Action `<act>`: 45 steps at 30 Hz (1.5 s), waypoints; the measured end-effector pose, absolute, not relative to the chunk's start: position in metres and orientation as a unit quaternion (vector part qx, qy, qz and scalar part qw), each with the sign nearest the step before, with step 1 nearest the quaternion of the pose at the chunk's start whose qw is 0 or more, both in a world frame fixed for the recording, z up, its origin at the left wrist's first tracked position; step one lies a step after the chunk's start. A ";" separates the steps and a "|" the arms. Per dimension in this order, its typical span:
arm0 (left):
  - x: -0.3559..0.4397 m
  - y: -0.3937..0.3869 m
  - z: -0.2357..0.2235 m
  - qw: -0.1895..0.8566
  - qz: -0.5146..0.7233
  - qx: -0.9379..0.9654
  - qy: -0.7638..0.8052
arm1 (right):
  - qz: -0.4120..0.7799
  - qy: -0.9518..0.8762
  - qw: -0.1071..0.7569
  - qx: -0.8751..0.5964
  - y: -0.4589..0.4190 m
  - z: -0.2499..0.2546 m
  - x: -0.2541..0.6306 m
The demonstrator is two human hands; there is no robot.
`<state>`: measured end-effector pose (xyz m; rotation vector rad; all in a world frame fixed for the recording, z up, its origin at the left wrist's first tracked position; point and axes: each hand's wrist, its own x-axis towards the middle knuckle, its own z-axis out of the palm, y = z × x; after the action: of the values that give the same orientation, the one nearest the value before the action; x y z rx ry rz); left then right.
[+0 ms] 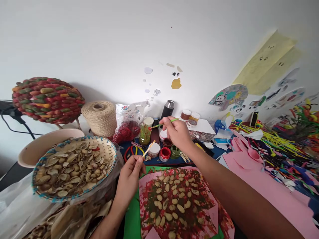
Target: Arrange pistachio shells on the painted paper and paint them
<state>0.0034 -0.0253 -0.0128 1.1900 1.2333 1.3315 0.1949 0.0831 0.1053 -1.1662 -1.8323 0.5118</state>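
Observation:
My right hand [179,133] is closed around a thin green paintbrush [161,125], held almost level. The brush's red-tipped end is at the paint-streaked jar [145,135]; whether it touches the jar I cannot tell. My left hand [131,171] pinches a short thin wooden stick [147,151] with an orange upper end, tilted up to the right. Below my hands lies a pink sheet [211,212] smeared with red and dark green paint, with many peanuts [181,208] spread over it. Open red paint [164,154] and green paint [175,151] jars stand just behind the sheet.
On the left are a shallow basket [35,179] of shells, a beige basin [25,156], a twine spool [99,116] and a ball covered in painted peanuts [48,99]. A black thermos [167,110] stands by the wall. Pink foam sheets [251,179] and pipe cleaners [266,132] cover the right.

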 end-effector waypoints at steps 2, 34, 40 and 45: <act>0.005 -0.025 -0.012 0.471 0.539 0.478 0.509 | 0.177 -0.768 0.398 -0.469 0.097 0.103 0.184; 0.013 -0.030 -0.007 0.554 0.494 0.449 0.497 | 0.293 -0.716 0.416 -0.478 0.130 0.074 0.169; 0.012 -0.030 -0.008 0.555 0.492 0.450 0.498 | 0.256 -0.740 0.402 -0.475 0.128 0.076 0.169; 0.012 -0.030 -0.010 0.559 0.486 0.450 0.498 | 0.281 -0.720 0.427 -0.470 0.126 0.075 0.169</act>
<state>0.0120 -0.0303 -0.0095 1.0609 1.1740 1.1468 0.1691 0.1263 0.0746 -1.1739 -1.7978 0.7018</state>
